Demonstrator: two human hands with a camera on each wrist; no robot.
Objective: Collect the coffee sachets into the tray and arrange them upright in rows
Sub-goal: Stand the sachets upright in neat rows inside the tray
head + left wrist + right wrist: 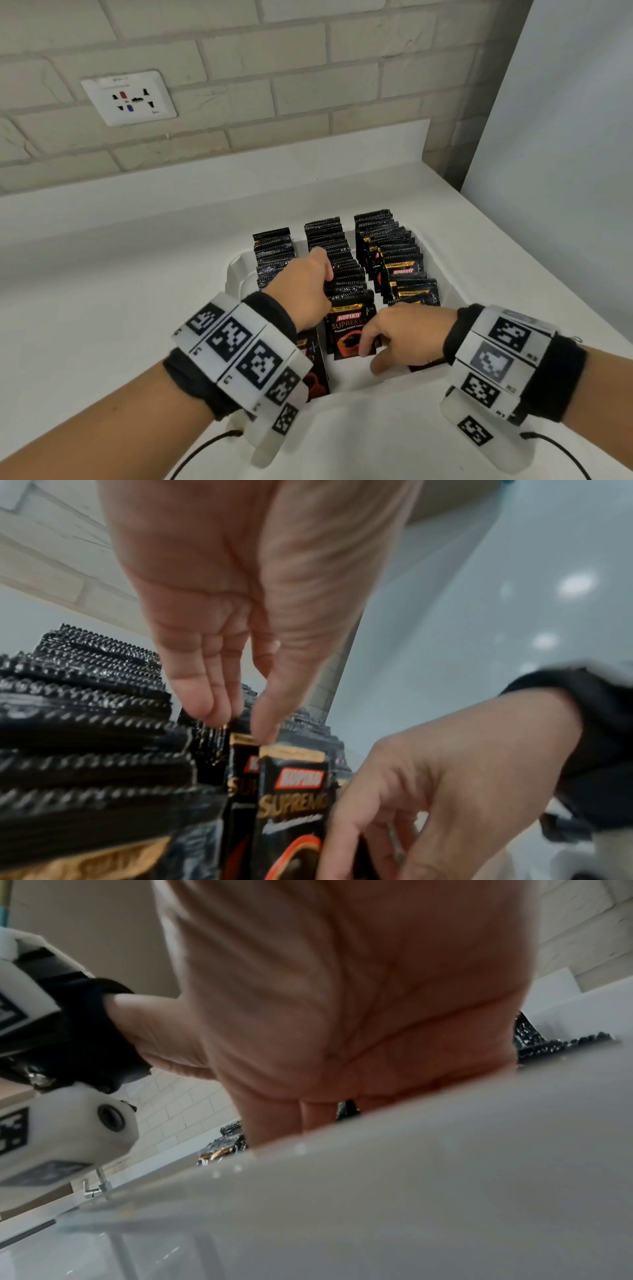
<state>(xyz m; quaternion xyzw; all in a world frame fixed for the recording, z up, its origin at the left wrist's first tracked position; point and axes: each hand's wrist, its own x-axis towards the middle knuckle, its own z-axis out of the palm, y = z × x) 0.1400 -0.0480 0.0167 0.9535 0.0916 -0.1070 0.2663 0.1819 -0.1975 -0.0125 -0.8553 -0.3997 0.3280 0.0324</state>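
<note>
Inside the tray (236,270), left fingers (263,723) pinch a sachet's (294,791) top edge; right fingers (368,342) unclear.

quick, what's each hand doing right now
Left hand: pinching the top edges of the middle-row sachets.
Right hand: fingers curled on the front Kopiko sachet.

A white wall socket (129,98) sits in the pale brick wall (274,61) above the white counter (120,274).
</note>
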